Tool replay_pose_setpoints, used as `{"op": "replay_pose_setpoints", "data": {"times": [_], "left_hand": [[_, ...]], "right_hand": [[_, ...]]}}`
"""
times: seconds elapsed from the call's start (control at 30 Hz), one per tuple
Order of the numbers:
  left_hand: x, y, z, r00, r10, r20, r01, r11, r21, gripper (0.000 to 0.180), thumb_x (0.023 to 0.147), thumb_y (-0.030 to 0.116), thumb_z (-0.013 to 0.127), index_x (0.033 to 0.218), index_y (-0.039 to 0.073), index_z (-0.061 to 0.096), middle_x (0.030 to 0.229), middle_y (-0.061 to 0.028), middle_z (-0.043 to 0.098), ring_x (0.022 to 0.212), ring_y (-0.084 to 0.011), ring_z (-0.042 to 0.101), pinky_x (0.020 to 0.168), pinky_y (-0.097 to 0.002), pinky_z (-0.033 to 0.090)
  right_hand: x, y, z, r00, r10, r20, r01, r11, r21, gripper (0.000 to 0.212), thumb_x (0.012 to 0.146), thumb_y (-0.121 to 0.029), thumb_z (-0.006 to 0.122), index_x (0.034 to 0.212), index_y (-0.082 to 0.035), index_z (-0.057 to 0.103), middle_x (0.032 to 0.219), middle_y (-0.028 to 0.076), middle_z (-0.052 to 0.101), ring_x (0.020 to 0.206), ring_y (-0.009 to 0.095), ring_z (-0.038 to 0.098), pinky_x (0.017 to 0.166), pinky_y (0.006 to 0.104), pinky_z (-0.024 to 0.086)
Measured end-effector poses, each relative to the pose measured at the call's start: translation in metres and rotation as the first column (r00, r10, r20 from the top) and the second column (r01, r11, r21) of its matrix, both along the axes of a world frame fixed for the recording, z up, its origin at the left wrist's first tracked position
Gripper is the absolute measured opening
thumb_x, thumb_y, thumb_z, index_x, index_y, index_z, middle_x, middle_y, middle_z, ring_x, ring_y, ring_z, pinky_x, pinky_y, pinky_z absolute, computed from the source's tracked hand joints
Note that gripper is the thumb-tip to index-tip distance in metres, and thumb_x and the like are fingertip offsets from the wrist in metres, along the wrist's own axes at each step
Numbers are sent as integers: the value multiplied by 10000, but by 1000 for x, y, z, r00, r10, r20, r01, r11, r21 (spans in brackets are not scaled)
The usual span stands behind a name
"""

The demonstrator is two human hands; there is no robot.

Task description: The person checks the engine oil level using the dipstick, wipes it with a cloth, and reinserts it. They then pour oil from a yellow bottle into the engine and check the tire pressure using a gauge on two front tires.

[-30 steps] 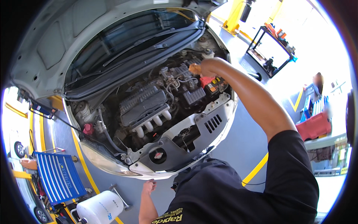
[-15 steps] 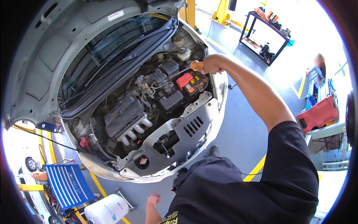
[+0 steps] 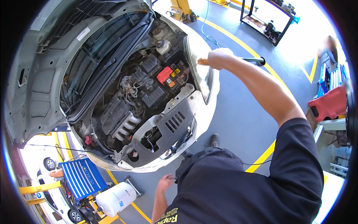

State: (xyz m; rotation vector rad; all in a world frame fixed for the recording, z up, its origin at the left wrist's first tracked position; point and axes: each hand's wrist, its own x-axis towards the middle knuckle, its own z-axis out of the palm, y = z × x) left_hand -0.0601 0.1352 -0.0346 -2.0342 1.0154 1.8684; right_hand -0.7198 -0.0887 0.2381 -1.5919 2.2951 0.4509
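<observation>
My right hand [image 3: 220,59] is closed, held above the front fender of a pale car [image 3: 199,123] with its hood up. A small orange-brown crumpled piece [image 3: 202,61] sticks out of its fingers; its kind is unclear. Beyond the wrist shows a dark green rod with a round black end [image 3: 257,60], partly behind my forearm; I cannot tell whether the hand holds it. In the engine bay sits a battery [image 3: 173,77] with a red cover [image 3: 165,75]. My left hand [image 3: 165,183] hangs low beside my trousers, fingers loosely apart, with nothing visible in it.
A blue slatted panel [image 3: 84,177] and a white tank [image 3: 115,199] stand at lower left. A black-framed cart [image 3: 261,31] is at the back right, near a blue hose [image 3: 210,39]. A red case [image 3: 328,102] and a person [image 3: 330,50] are at the far right.
My right hand has moved off the battery area, outward past the fender. More of the green rod shows. My left hand has come up slightly, and the view has shifted to the right.
</observation>
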Motion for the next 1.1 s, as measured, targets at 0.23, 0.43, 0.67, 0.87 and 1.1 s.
{"op": "replay_pose_setpoints", "data": {"times": [0.23,0.43,0.67,0.87,1.1], "left_hand": [[5,-1,12,991,37,126,-37,999,1,567,893,28,488,1441,150,567,1286,-50,701,1075,-199,645,937,-407,518],[1,10,12,993,18,121,-19,1000,9,558,898,35,465,1436,147,562,1271,-40,704,1066,-189,644,929,-397,518],[-6,20,17,997,62,48,-60,998,-34,572,868,40,499,1428,137,569,1265,-28,705,1051,-182,639,929,-400,513],[3,41,15,991,102,82,-103,995,7,590,869,43,500,1451,125,556,1273,-33,706,1065,-193,641,933,-412,521],[15,70,7,986,144,82,-150,986,70,579,901,46,447,1464,121,559,1304,-54,711,1066,-219,655,935,-417,537]], "right_hand": [[-27,29,-3,987,-86,137,97,993,-71,803,1039,-714,335,1194,-42,747,1073,189,753,1030,336,728,880,454,570],[-30,25,-11,991,-83,104,88,995,-52,715,1053,-636,385,1138,-39,768,1086,166,763,1017,342,738,871,459,579],[-32,11,-17,998,16,54,-18,999,35,397,964,-406,644,1035,-42,785,941,169,766,888,331,747,785,444,585],[-30,-4,-17,974,220,52,-225,963,149,549,985,-570,588,999,-61,793,931,135,768,925,318,749,807,446,576],[4,-16,-9,973,108,202,-165,943,290,376,976,-401,691,988,-35,775,891,129,766,827,345,743,749,441,595]]}}
